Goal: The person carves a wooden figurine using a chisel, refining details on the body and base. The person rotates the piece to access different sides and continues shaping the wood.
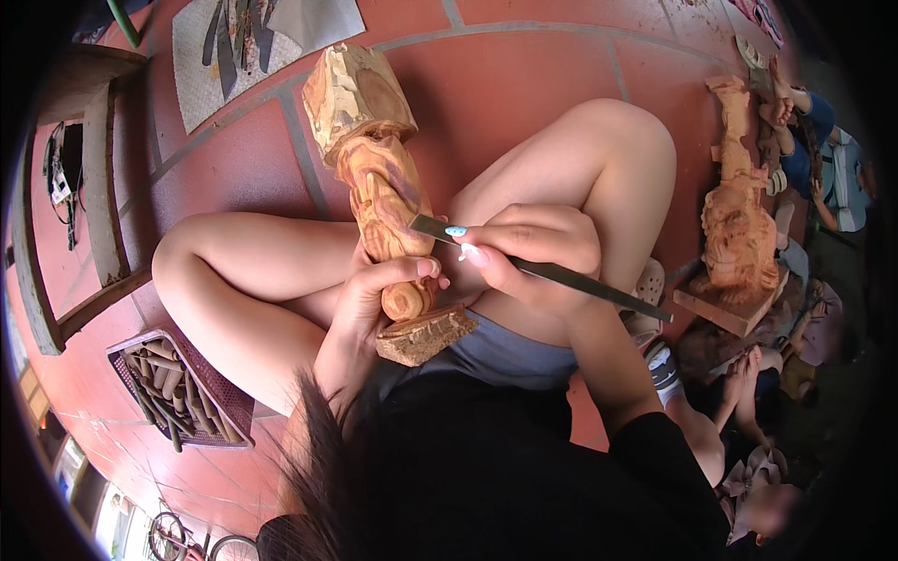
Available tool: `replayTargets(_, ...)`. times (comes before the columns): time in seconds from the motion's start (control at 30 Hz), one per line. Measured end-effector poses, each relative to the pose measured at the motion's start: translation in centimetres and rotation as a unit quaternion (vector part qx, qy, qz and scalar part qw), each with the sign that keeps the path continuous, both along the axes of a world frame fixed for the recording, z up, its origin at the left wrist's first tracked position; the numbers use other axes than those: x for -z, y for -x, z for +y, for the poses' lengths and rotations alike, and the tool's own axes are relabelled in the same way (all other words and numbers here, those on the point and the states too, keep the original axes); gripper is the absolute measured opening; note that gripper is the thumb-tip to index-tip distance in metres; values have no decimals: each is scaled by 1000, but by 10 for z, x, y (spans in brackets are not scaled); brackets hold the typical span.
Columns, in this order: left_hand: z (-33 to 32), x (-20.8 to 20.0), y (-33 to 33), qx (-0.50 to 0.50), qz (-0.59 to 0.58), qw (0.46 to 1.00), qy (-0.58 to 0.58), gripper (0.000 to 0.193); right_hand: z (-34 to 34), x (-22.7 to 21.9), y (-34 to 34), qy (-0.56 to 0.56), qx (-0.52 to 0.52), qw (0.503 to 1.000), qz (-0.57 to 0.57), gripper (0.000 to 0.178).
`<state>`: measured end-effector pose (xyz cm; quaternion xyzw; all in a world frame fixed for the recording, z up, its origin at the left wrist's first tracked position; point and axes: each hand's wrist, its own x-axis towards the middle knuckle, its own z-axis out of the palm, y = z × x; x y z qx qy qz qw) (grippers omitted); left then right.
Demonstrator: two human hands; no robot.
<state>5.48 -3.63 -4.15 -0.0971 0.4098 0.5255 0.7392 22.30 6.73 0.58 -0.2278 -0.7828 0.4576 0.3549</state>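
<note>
- Your left hand (360, 294) grips the wooden carving (382, 192) near its lower end; the thick block end lies beyond your fingers, probably making it top-heavy.
- It looks stiff; hold the narrow section, since fine ridges may chip.
- Your right hand (547, 245) pinches the flat dark tool (599, 291).
- Your left fingers are mostly hidden behind; whether the tool's tip touches wood is unclear.

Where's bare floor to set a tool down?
Biggest: red tile beyond the right knee, between the held carving and the other carving. Smaller: between the left knee, wooden frame and mat. Crowded: right edge, other carving plus people; lower left, packed plastic basket.
</note>
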Motion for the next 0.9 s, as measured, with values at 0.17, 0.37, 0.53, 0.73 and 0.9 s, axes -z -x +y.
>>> replayTargets(0.17,3,-1,0,2,1,1000,-2,45,0,1,8,-31,5,999,-41,9)
replayTargets(0.37,4,-4,1,9,-4,1000,-1,51,-8,0,-12,69,-26,996,-47,11)
replayTargets(0.53,-1,4,0,9,7,1000,-29,47,-4,2,-1,33,-35,997,-55,13)
replayTargets(0.73,8,-1,-7,-44,-52,997,-34,62,-7,-1,-1,-4,-3,998,-62,12)
replayTargets(0.9,14,-5,-14,-58,39,997,9,46,-19,7,-14,-17,-1,998,-59,10)
